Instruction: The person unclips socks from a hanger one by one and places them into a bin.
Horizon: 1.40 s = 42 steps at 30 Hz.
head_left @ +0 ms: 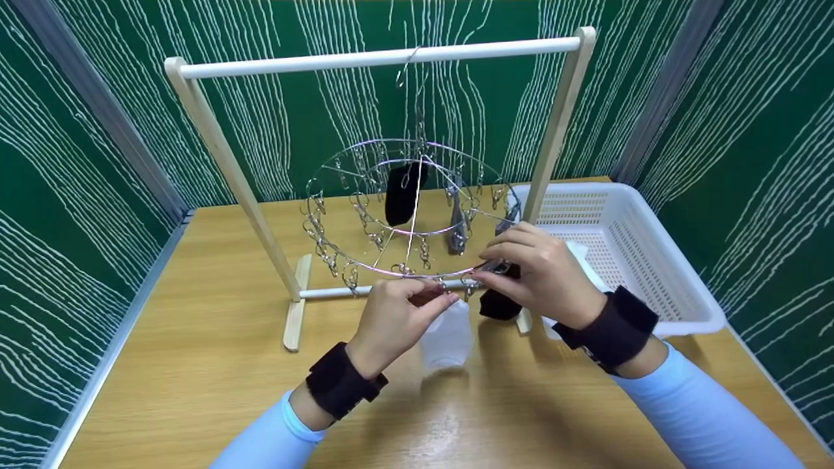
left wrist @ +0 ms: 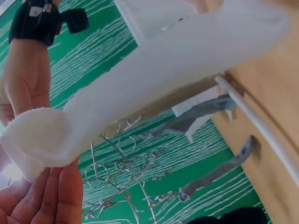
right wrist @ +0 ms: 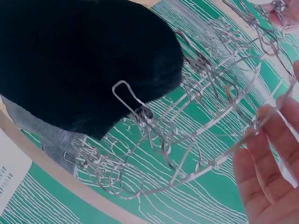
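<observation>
White sock (left wrist: pixel 154 70) hangs just below and right of left hand (head_left: pixel 394 320), long axis pointing down; left hand, nearer, pinches its top. Right hand (head_left: pixel 547 273), up and right of sock, grips hanger ring's (head_left: pixel 371 267) near rim.

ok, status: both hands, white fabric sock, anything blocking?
Left hand pinches white fabric sock; right hand grips round silver wire hanger at its rim. Sock hangs below rim, clipping unclear. Black fabric sock close under right hand, no clear obstruction.

Person: sleeves (head_left: pixel 707 412) light blue, close-fitting; wristbands (head_left: pixel 603 333) black, broad, with boxy block (head_left: pixel 636 311); right one bearing pale marking (head_left: pixel 591 355).
</observation>
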Each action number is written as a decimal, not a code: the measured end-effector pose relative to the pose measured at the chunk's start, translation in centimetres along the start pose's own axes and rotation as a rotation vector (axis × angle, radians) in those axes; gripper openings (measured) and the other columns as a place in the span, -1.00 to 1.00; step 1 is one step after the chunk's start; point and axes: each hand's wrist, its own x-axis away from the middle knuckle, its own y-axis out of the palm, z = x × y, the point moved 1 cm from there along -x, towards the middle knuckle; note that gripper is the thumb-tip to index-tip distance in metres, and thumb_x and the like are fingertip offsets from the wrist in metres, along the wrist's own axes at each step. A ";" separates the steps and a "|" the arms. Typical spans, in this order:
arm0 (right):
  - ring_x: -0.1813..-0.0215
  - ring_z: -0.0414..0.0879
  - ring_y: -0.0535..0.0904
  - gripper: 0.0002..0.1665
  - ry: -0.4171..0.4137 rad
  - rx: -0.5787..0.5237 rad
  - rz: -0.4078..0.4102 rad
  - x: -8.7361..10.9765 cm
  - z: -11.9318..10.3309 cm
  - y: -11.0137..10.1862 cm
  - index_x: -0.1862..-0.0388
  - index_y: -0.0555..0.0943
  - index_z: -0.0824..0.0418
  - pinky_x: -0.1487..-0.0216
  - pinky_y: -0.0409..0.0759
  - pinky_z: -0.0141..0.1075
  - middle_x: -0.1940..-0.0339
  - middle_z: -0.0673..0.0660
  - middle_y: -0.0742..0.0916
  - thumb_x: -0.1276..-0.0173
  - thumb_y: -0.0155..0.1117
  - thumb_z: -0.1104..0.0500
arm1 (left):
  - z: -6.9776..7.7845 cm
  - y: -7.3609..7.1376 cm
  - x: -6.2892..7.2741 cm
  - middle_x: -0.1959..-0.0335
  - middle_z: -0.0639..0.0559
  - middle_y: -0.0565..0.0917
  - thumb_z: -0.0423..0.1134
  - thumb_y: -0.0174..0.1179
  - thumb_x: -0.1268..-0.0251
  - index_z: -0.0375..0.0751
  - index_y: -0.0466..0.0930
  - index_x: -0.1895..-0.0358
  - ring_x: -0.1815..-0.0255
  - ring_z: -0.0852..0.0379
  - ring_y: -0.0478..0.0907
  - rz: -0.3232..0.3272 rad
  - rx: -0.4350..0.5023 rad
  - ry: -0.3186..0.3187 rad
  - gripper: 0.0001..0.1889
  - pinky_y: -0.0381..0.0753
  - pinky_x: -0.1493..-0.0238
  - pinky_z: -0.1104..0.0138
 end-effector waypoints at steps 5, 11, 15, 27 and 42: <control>0.28 -0.04 0.67 -0.78 0.020 -0.030 0.039 0.7 -0.7 -0.4 0.29 0.79 0.25 0.22 0.66 -0.35 0.32 0.11 0.82 -0.14 0.72 0.28 | 0.0 -0.2 0.0 0.31 -0.09 0.90 -0.29 0.51 -0.39 -0.33 0.89 0.22 0.38 0.12 0.82 0.012 -0.003 -0.005 -0.86 0.77 0.32 0.39; 0.47 -0.17 0.62 -0.79 0.048 -0.049 -0.021 2.5 -1.6 0.7 0.45 0.75 0.16 0.43 0.65 -0.36 0.49 0.01 0.77 -0.13 0.71 0.26 | -0.3 -0.3 0.1 0.34 -0.12 0.89 -0.32 0.52 -0.36 -0.35 0.88 0.24 0.39 0.07 0.83 0.025 -0.003 -0.009 -0.88 0.80 0.31 0.36; 0.38 -0.12 0.72 -0.80 0.144 -0.069 -0.085 3.6 -2.1 2.2 0.34 0.79 0.19 0.33 0.76 -0.28 0.40 0.06 0.83 -0.17 0.72 0.23 | -0.4 -0.5 0.1 0.33 -0.13 0.89 -0.32 0.53 -0.35 -0.35 0.88 0.24 0.38 0.07 0.84 0.030 -0.002 -0.024 -0.87 0.80 0.32 0.33; 0.34 -0.18 0.73 -0.82 0.437 -0.273 -0.265 5.4 -2.3 5.7 0.34 0.75 0.19 0.26 0.79 -0.25 0.37 0.05 0.85 -0.41 0.58 0.16 | -0.5 -0.3 0.0 0.32 -0.13 0.89 -0.29 0.51 -0.38 -0.35 0.87 0.21 0.34 0.07 0.85 0.054 0.010 -0.016 -0.86 0.83 0.23 0.34; 0.52 -0.37 0.46 -0.87 0.649 -0.692 -0.277 6.3 -1.6 7.3 0.24 0.80 0.45 0.48 0.39 -0.53 0.51 0.27 0.76 -0.47 0.45 0.35 | -0.4 -0.3 0.1 0.31 -0.15 0.88 -0.30 0.49 -0.41 -0.37 0.86 0.19 0.35 0.04 0.84 0.056 0.045 -0.026 -0.85 0.83 0.22 0.37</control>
